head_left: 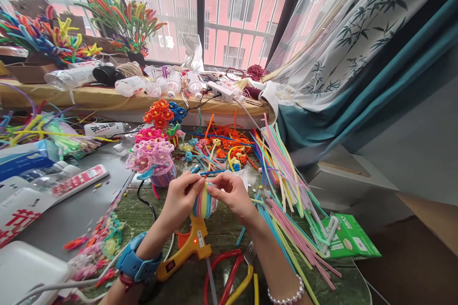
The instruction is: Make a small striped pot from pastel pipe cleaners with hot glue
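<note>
Between my two hands is a small pot wrapped in pastel striped pipe cleaners point(203, 204). My left hand point(183, 195) pinches its upper left edge with thumb and forefinger. On the other side my right hand point(231, 194) grips the upper right edge, fingertips close to the left ones. Just below lies a yellow glue gun point(195, 243) with a lit orange light. Red-handled pliers point(229, 271) rest nearer to me, partly behind my right forearm. A similar pot with pink pipe-cleaner flowers point(152, 155) stands to the left of my hands.
Loose pastel pipe cleaners point(289, 233) spread over the right side, beside a green packet point(348, 236). Orange and blue pipe-cleaner flowers point(225, 140) lie behind my hands. A black cable point(145, 200) curves at the left. Plastic bottles point(130, 86) line the windowsill.
</note>
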`<action>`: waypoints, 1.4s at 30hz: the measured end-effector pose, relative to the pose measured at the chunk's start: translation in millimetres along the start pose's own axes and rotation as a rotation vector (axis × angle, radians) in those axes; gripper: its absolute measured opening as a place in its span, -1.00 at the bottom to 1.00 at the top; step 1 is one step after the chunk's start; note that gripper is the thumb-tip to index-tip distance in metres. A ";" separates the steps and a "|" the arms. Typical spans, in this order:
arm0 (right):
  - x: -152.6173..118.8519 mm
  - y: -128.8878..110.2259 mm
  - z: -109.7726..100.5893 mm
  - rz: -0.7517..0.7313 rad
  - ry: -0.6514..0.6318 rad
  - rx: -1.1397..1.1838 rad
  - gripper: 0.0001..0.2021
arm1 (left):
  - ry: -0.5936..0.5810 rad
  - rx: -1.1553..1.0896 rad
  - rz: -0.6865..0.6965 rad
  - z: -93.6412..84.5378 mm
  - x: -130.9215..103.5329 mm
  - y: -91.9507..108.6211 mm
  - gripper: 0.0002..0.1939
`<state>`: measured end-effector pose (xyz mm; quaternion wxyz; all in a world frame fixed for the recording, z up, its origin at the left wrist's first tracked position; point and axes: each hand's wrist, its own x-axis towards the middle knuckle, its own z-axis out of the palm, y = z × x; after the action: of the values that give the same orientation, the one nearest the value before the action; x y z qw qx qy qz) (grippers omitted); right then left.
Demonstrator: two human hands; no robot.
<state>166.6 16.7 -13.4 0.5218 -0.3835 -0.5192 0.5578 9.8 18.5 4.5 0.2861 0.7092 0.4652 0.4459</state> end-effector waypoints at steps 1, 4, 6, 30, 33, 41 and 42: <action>-0.4 -0.3 -0.6 -0.007 -0.004 -0.007 -0.63 | 0.001 -0.008 -0.005 -0.2 -0.3 -0.2 -0.64; -1.1 -0.4 -3.1 -0.028 -0.057 0.005 -0.62 | 0.003 -0.035 -0.024 -0.4 -0.8 -1.0 -0.65; -1.2 0.4 -4.9 -0.047 -0.113 -0.001 -0.61 | 0.018 -0.054 -0.040 -0.6 -0.9 -1.6 -0.66; 1.5 5.6 -9.1 -0.034 -0.275 -0.010 -0.51 | 0.022 -0.165 -0.165 -0.5 2.2 -1.3 -0.62; -0.5 3.3 -9.0 -0.040 -0.295 -0.025 -0.46 | 0.030 -0.172 -0.170 -0.4 2.2 -2.0 -0.63; -1.3 3.0 -10.2 -0.045 -0.308 -0.049 -0.46 | 0.032 -0.168 -0.167 -2.7 2.0 0.7 -0.66; -1.0 3.3 -10.5 -0.049 -0.310 -0.043 -0.46 | 0.032 -0.168 -0.164 -2.9 1.9 0.8 -0.67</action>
<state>176.3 17.8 -18.5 0.4405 -0.2910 -0.6147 0.5861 7.8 19.9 7.1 0.3725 0.6349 0.4873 0.4698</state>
